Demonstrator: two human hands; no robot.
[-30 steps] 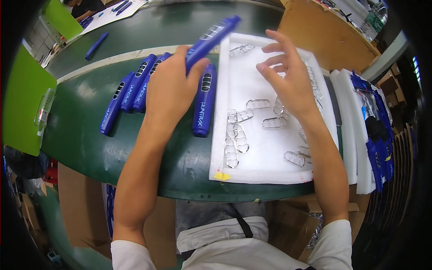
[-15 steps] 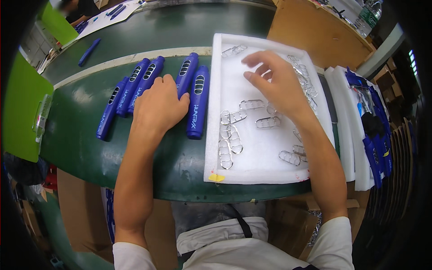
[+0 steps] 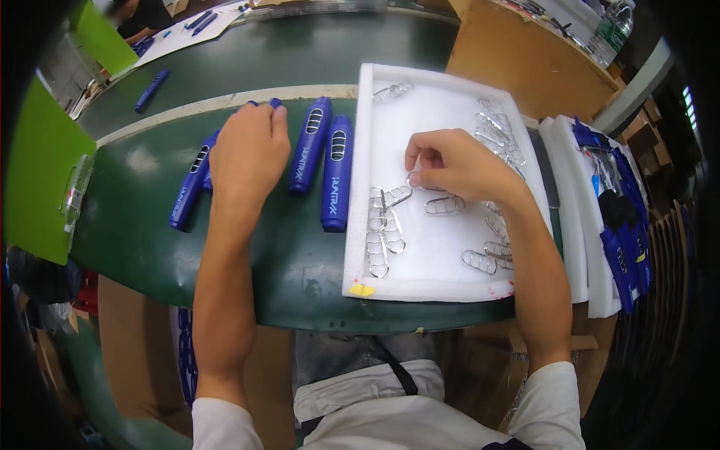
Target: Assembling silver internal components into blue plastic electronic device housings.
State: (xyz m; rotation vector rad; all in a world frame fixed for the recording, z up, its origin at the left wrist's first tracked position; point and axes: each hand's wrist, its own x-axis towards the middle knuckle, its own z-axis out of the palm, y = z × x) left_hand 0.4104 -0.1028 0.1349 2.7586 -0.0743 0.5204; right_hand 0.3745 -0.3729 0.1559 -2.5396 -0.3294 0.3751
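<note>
My left hand (image 3: 251, 154) is closed over the middle of a row of blue tubes, its fingers curled at the upper part of one. Two tube tops peek out past its knuckles; their bodies are mostly hidden under it. To its left a blue tube (image 3: 189, 191) lies slanted, and to its right lie two more, a blue tube (image 3: 310, 146) and another blue tube (image 3: 337, 172), each with a silver slotted oval inset. Over the white foam tray (image 3: 354, 225), my right hand (image 3: 457, 161) pinches the end of a silver slotted oval frame (image 3: 412, 178).
Several loose silver frames (image 3: 377, 253) lie in the tray, with more along its right side. A further blue tube (image 3: 151, 91) lies beyond the pale strip. Green panels stand left, a wooden box (image 3: 525, 67) behind. Another person sits far left. White foam (image 3: 574, 202) stands right.
My left hand has moved left and away from me along the tubes, uncovering the fourth one. My right hand has come down and nearer, closing on a silver frame in the tray.
</note>
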